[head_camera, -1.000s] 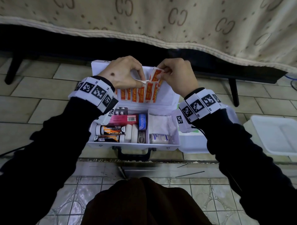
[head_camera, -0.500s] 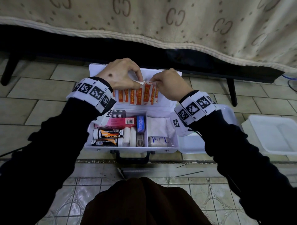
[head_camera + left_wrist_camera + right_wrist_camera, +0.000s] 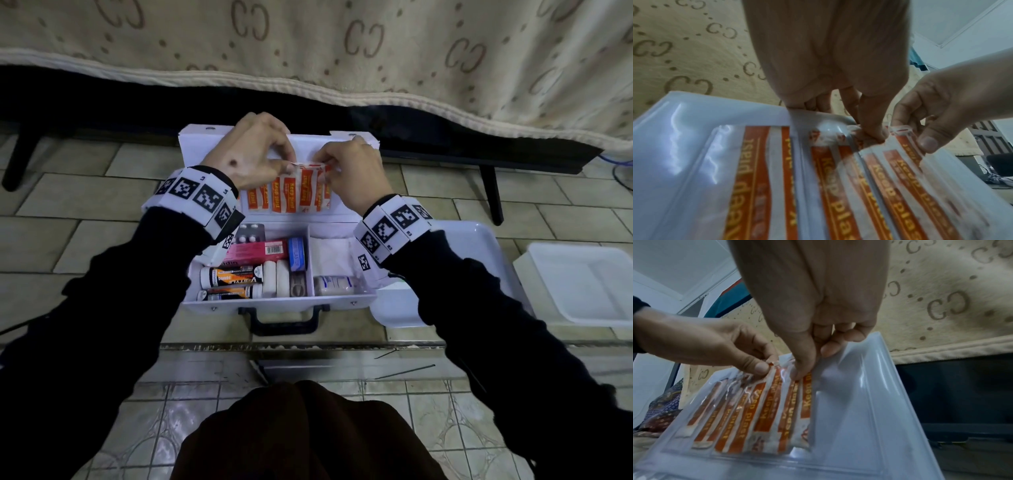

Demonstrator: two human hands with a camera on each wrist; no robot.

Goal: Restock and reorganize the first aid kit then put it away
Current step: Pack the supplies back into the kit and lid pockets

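Observation:
The white first aid kit (image 3: 281,305) lies open on the tiled floor, its lid (image 3: 342,147) standing up at the back. A row of orange plaster strips (image 3: 291,195) (image 3: 830,186) (image 3: 764,410) sits in the lid's clear pocket. My left hand (image 3: 291,164) (image 3: 869,136) pinches the pocket's top edge. My right hand (image 3: 325,168) (image 3: 807,366) pinches the tops of the rightmost strips, right beside the left. The base holds two orange tubes (image 3: 229,275), a pink box (image 3: 257,251), white rolls (image 3: 275,282), gauze (image 3: 330,251) and a small white bottle (image 3: 334,286).
A white tray (image 3: 582,284) lies on the floor at the right, and another white container (image 3: 397,305) sits under my right forearm. A bed with a beige blanket (image 3: 342,51) stands right behind the kit, one leg (image 3: 491,192) to the right. My knee (image 3: 308,431) is near.
My right hand has brought the held strips down from above the pocket into it. Both hands now sit lower and closer together at the pocket's top edge.

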